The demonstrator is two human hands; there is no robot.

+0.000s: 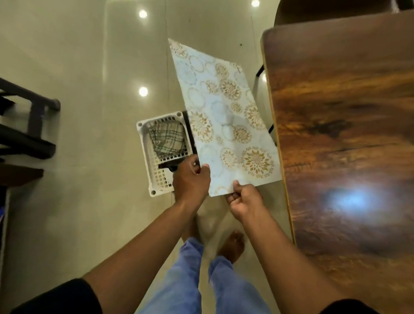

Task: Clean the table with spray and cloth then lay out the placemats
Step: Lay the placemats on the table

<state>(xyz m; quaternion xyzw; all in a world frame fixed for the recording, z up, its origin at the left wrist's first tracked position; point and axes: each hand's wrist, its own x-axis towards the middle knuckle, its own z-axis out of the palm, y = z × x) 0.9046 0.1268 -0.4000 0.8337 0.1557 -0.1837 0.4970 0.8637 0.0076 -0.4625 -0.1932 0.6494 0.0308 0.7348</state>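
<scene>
Both my hands pinch the placemat's (227, 122) near edge: left hand (191, 178), right hand (243, 200), mat held over the floor. I'd swing it right onto the worktop (364, 139), keeping it level and square to the edge. Basket (148, 155) with checked cloth (167, 139) sits beyond my left hand; chair (323, 6) far ahead.

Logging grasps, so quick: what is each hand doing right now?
Left hand: closed on the near edge of the floral placemat.
Right hand: pinching the same placemat's near corner.
</scene>
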